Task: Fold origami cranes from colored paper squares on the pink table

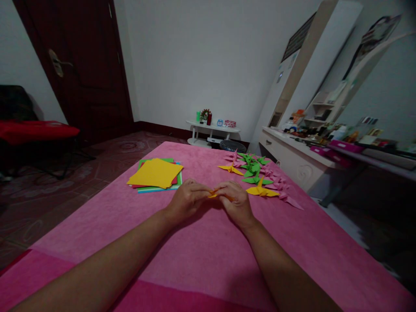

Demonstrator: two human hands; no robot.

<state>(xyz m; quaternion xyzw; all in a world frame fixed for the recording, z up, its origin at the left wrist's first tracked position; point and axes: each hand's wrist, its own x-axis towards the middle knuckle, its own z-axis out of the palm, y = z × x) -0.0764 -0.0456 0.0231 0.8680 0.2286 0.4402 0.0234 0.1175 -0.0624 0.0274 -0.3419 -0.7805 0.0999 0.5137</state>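
Observation:
Between my two hands is a small folded piece of yellow origami paper (212,194), mostly covered by the fingers. My left hand (190,197) pinches its left end, and my right hand (235,200) grips its right end. Both hands are close together, just above the pink cloth. To the right lie finished-looking paper cranes: a yellow crane (262,191) nearest my right hand, another yellow crane (231,169) farther back, several green cranes (251,167) and several pink cranes (276,175). Left of my hands sits a stack of square coloured paper with a yellow sheet (156,172) on top.
A pink cloth (195,260) covers the table. Beyond its far edge stand a dark round stool (232,145) and a low white shelf (212,126) with small items. A cluttered white dresser (292,151) is on the right; a red-covered chair (35,130) stands left.

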